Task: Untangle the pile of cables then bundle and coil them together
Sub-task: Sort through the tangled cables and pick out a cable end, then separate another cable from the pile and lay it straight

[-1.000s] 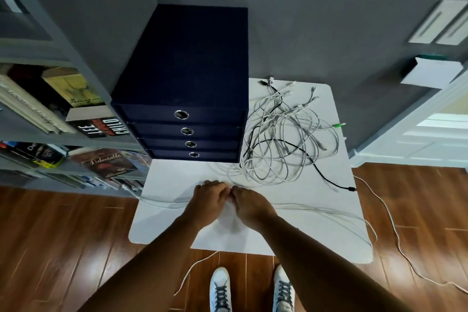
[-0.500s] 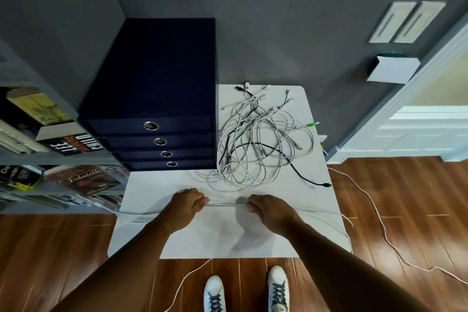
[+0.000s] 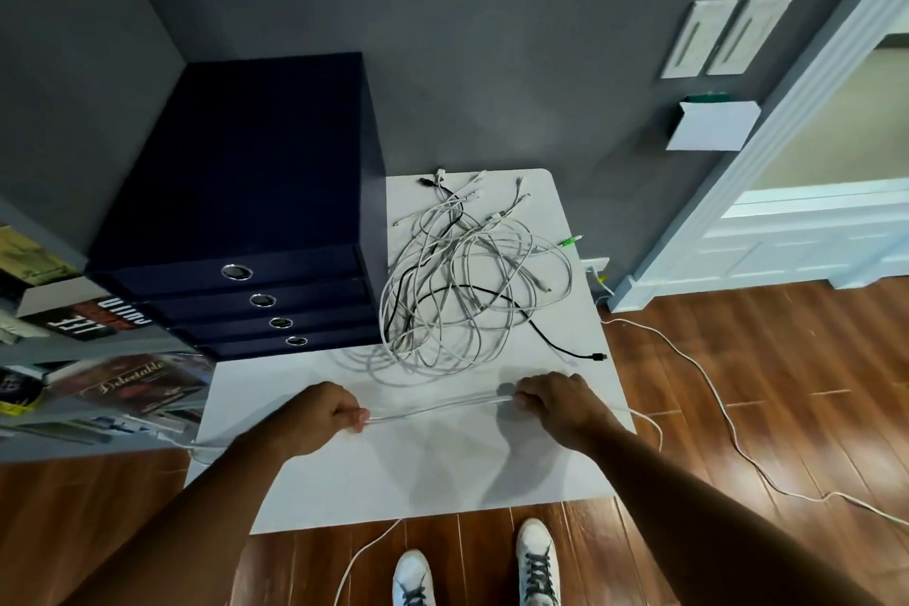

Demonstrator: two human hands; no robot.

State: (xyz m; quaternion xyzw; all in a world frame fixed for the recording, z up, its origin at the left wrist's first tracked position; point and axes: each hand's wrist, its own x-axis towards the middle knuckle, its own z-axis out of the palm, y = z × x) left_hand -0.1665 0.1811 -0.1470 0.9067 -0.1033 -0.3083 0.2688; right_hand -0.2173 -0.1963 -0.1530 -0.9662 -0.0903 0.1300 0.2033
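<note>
Evidently light and limp, the white cable strands (image 3: 438, 405) run nearly straight over the near half of the table (image 3: 442, 477). My left hand (image 3: 322, 413) and right hand (image 3: 553, 401), well apart, each curl round them. They look smooth, so I judge a firm pinch near the ends best. Beyond lies the tangled pile (image 3: 467, 295), beside the drawer unit (image 3: 256, 212).
</note>
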